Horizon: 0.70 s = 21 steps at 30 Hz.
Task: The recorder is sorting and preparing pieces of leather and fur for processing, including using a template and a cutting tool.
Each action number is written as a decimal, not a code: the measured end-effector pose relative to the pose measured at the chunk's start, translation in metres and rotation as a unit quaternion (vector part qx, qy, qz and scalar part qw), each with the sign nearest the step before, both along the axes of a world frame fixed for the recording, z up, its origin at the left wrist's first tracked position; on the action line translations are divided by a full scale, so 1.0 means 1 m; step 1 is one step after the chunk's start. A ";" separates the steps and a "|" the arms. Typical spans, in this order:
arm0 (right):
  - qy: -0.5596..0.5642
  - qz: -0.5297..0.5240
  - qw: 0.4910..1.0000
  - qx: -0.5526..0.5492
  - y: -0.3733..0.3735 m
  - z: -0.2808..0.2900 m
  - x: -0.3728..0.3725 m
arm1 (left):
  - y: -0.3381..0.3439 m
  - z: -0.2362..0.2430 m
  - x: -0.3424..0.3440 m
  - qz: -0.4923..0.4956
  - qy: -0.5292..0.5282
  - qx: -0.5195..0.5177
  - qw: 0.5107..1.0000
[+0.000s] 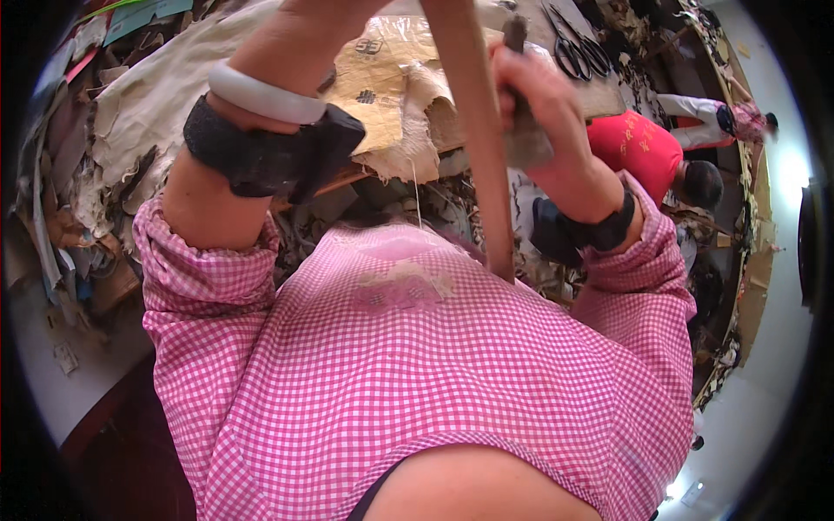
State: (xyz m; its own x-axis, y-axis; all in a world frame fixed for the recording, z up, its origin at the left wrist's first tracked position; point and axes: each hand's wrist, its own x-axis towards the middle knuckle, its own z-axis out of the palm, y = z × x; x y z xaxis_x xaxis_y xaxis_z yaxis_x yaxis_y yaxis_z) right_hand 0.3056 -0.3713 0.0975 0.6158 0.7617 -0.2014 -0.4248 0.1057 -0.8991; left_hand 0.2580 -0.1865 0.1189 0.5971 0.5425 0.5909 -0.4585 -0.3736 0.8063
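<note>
My right hand (pixel 552 91) is closed around a flat, broad-bladed metal scraper (pixel 528 146), with its dark stub rising above the fist. Just left of that hand, a long wooden strip (pixel 473 113) slants from the top edge down to my pink checked clothing. My left hand (pixel 334 10) is at the top edge, left of the strip; its fingers lie outside the picture. Below its wrist lie a yellow-brown taped cardboard sheet (pixel 380 95) and a pale, rough-edged piece of hide (pixel 404 161). A thin pale strand (pixel 416 195) hangs from the hide.
Black-handled scissors (pixel 573 56) lie on the work surface beyond my right hand. A large pale hide (pixel 165 95) spreads at left, over heaped scraps (pixel 61 217). At right, a person in a red shirt (pixel 638 152) bends close by; another person (pixel 738 122) is farther off.
</note>
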 end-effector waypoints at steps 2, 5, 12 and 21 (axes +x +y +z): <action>-0.009 0.134 0.979 -0.153 -0.038 -0.046 0.022 | 0.010 0.002 -0.015 -0.010 0.081 -0.047 0.996; 0.326 0.145 0.896 -0.263 -0.098 -0.107 0.009 | 0.009 -0.004 -0.027 0.049 0.108 -0.130 0.984; -0.184 0.110 0.976 0.037 -0.007 -0.041 0.026 | -0.010 -0.002 -0.003 -0.004 0.004 -0.025 1.000; -0.110 0.100 0.989 -0.015 -0.039 -0.061 0.064 | 0.008 -0.001 -0.069 0.074 0.093 -0.123 0.985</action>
